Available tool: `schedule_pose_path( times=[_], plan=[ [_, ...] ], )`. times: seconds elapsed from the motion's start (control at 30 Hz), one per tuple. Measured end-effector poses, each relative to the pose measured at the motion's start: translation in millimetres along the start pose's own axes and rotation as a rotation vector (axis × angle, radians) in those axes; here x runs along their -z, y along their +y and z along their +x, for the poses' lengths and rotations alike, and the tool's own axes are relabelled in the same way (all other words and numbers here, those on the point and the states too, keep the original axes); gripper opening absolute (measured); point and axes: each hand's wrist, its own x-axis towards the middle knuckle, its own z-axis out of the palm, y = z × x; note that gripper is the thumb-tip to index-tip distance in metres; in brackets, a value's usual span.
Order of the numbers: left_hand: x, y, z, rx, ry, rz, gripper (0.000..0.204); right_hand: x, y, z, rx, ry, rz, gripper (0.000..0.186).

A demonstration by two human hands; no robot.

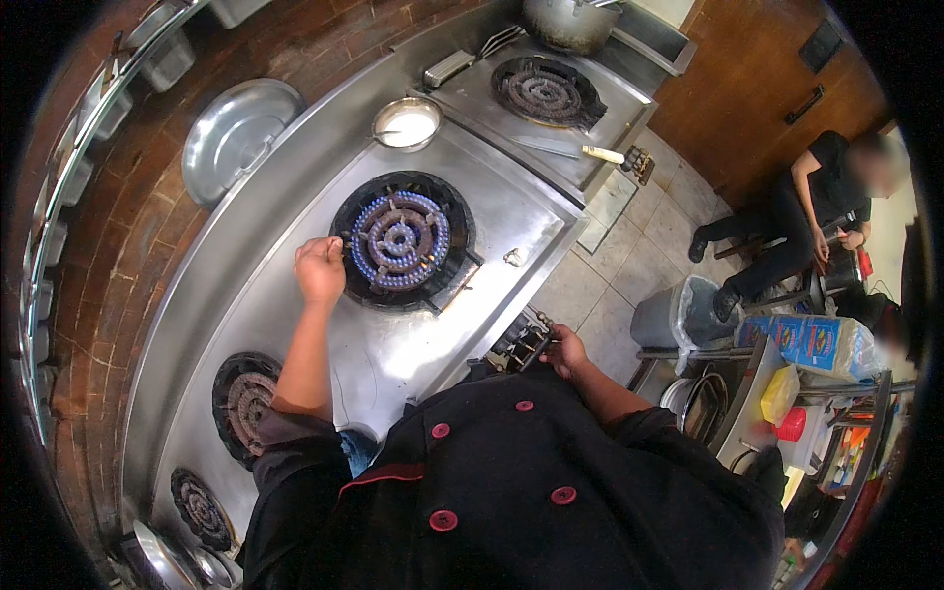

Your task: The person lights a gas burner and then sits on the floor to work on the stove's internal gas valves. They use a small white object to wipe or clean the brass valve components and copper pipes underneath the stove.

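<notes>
My left hand (322,270) is closed at the left rim of a lit gas burner (401,239). Whatever its fingers may hold is hidden. Blue flames stand in rings on that burner, with no pan over it. Down at the stove's front edge, my right hand (563,352) has its fingers closed at the gas valve (526,344). Behind the burner a steel bowl (407,125) holds something white, and a utensil handle leans in it. A small crumpled whitish scrap (514,257) lies on the steel stovetop (379,369) right of the flames.
Unlit burners (543,90) are at the back and left. A knife (600,153) with a pale handle rests near the stove's right edge. A large pot (570,25) stands at the back; a lid (242,141) leans on the wall. Another person (801,206) sits beside a lined bin (678,313).
</notes>
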Motion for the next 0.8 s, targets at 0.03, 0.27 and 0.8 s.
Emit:
schedule_pose_path(
  times=[0.03,0.27,0.8],
  plan=[
    [0,1,0,-0.018,0.005,0.003,0.012,3,2,2,0.002,0.004,0.003,0.045],
    [7,20,-7,-0.101,-0.070,0.036,0.010,-3,-7,-3,0.011,0.056,-0.001,0.040],
    [15,25,-22,-0.182,-0.129,0.073,0.010,-2,-2,-1,-0.005,0.002,0.026,0.039]
  ],
)
